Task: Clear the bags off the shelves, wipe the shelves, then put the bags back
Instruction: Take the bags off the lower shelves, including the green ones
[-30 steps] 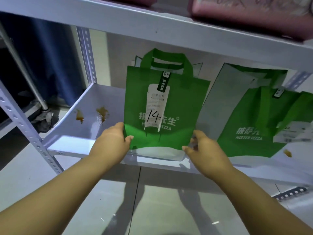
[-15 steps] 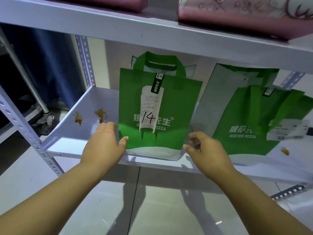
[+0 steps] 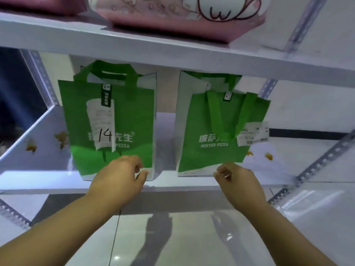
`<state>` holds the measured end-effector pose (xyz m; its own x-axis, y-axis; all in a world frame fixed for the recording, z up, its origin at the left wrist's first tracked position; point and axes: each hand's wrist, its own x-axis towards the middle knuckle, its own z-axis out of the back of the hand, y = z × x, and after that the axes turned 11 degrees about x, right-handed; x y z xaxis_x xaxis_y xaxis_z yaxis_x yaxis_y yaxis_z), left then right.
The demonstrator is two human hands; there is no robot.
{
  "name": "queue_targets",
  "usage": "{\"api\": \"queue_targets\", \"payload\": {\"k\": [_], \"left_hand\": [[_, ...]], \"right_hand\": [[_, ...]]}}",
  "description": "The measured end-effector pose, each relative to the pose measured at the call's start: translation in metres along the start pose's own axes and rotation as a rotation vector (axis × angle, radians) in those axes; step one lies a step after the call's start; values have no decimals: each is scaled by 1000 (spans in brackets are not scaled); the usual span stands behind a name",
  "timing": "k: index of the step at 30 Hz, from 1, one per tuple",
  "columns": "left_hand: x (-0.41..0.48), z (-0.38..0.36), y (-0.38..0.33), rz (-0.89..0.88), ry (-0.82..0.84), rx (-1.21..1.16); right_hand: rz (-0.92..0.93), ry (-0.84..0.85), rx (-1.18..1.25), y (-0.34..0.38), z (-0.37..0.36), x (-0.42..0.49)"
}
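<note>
Left hand (image 3: 117, 175) is off the bag marked 14 (image 3: 109, 127), fingers loosely curled at its lower right corner, gripping nothing; that bag stands upright on the stained shelf (image 3: 165, 181). Right hand (image 3: 235, 179) has shifted to the second Mister Pizza bag (image 3: 217, 135), fingers curled at its bottom edge, grip unclear. Stains remain, so likely still clearing.

The scene is evenly and fairly brightly lit with a cool, slightly violet cast on the white lower shelf (image 3: 169, 143). Light comes from above and behind the viewer: the arms throw soft dark shadows onto the glossy floor (image 3: 192, 237), which carries small bright glints. The wide lens bows the upper shelf (image 3: 172, 52) and slants the uprights at the edges. Fine print on the bags is soft and blurred.
</note>
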<state>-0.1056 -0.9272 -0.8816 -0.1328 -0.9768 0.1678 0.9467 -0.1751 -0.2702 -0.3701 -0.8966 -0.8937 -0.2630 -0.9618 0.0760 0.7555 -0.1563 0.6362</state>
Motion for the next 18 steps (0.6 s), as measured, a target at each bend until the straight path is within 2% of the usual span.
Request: {"api": "queue_targets", "payload": {"k": [5,9,18], "left_hand": [[12,-12,-47,-56,47,-16],[24,-25,-71,-54,105,-30],[36,-48,-93,-137,204,-212]], "right_hand": [[-145,-50,9,-45,24,12],[-193,-60,77,-63,28,27],[-33,62,363,-65,22,38]]}}
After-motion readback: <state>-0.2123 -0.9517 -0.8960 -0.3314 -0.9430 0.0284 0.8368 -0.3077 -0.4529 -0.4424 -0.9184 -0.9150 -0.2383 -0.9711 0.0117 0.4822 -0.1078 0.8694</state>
